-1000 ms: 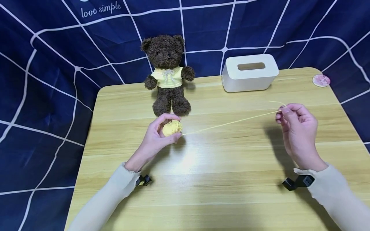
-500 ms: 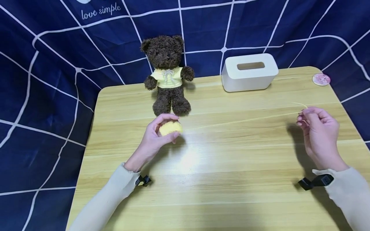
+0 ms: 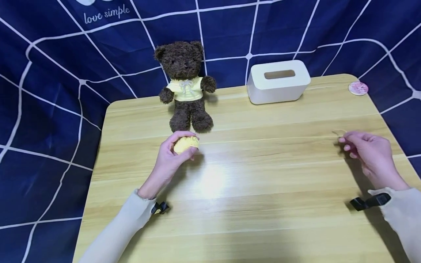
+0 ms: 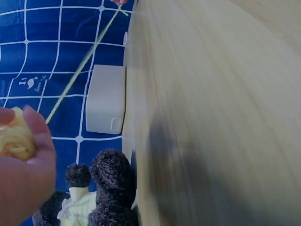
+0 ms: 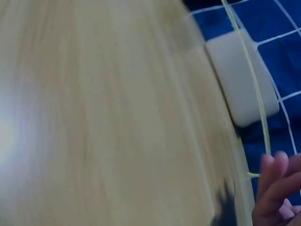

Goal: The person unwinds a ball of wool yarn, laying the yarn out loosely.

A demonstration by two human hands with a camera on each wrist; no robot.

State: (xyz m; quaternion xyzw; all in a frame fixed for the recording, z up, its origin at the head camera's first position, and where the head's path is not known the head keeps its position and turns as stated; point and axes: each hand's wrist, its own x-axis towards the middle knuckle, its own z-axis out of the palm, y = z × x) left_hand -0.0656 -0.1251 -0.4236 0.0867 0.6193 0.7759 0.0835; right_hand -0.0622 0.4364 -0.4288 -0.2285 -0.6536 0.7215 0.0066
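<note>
My left hand point(image 3: 167, 157) grips a small ball of yellow yarn point(image 3: 185, 144) over the table, thumb in front and fingers behind. The left wrist view shows its wound strands point(image 4: 18, 141) close up. From the ball a yarn strand point(image 4: 77, 73) runs taut across to my right hand point(image 3: 373, 153), far over at the right. That hand pinches the strand near its end, and a short tail point(image 5: 253, 174) sticks out past the fingertips. Against the wood, most of the strand is too faint to follow in the head view.
Behind the left hand, a brown teddy bear point(image 3: 185, 82) in a yellow shirt sits against the blue grid-pattern cloth point(image 3: 227, 40). To its right stands a white tissue box point(image 3: 277, 82). A pink round disc point(image 3: 358, 88) lies near the back right corner of the wooden table point(image 3: 250, 226).
My right hand has moved well to the right and slightly toward me, lengthening the strand between the hands. The left hand keeps its hold, the yarn ball turning in it. The head view has shifted slightly.
</note>
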